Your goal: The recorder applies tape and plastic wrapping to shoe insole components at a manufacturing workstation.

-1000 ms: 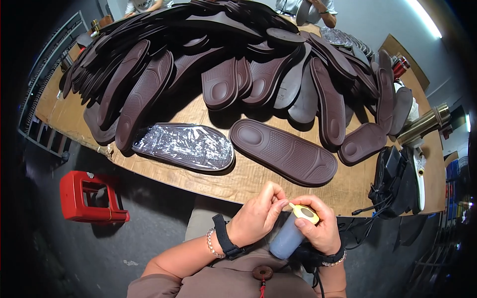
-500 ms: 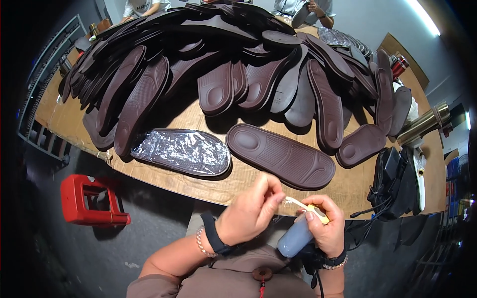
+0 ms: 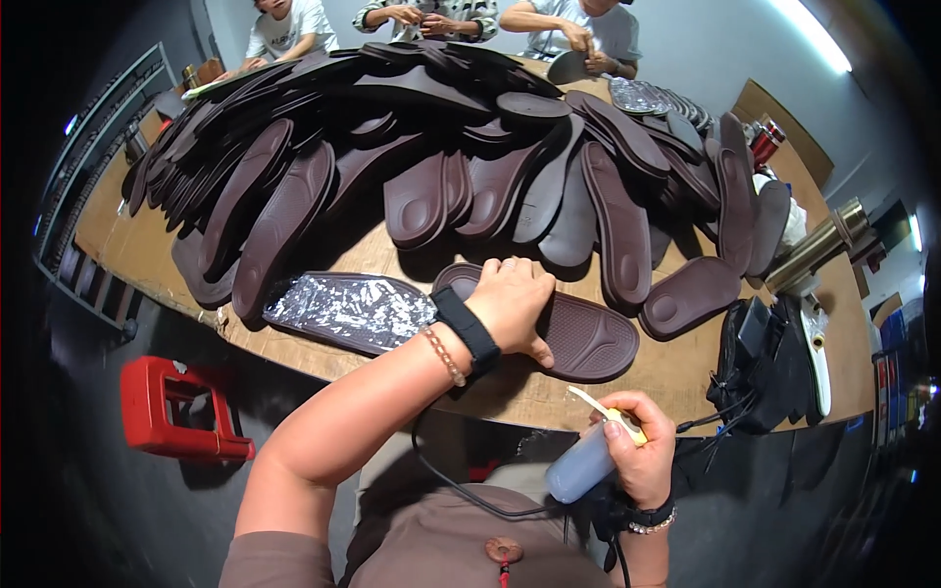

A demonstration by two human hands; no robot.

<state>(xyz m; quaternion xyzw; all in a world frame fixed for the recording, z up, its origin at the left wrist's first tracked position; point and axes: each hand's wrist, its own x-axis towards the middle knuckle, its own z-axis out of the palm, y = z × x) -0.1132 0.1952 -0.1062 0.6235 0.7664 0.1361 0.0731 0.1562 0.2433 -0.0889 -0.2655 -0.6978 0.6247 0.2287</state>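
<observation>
My left hand (image 3: 510, 304) rests palm-down on a dark brown shoe insole (image 3: 588, 338) lying flat near the wooden table's front edge. My right hand (image 3: 639, 451) is below the table edge, closed around a bluish-grey squeeze bottle (image 3: 580, 467) with a yellow cap and a thin pale nozzle pointing up-left. A second insole covered in shiny crinkled film (image 3: 348, 309) lies just left of my left wrist. A black watch and a bead bracelet sit on that wrist.
A large heap of dark brown insoles (image 3: 441, 167) covers the wooden table (image 3: 137, 245). Three other people work at the far side. A black bag with cables (image 3: 760, 363) and a metal cylinder (image 3: 818, 245) stand at the right. A red stool (image 3: 172, 412) is on the floor at left.
My left hand left the bottle's nozzle and reached forward onto the brown insole. The right hand stayed low with the bottle.
</observation>
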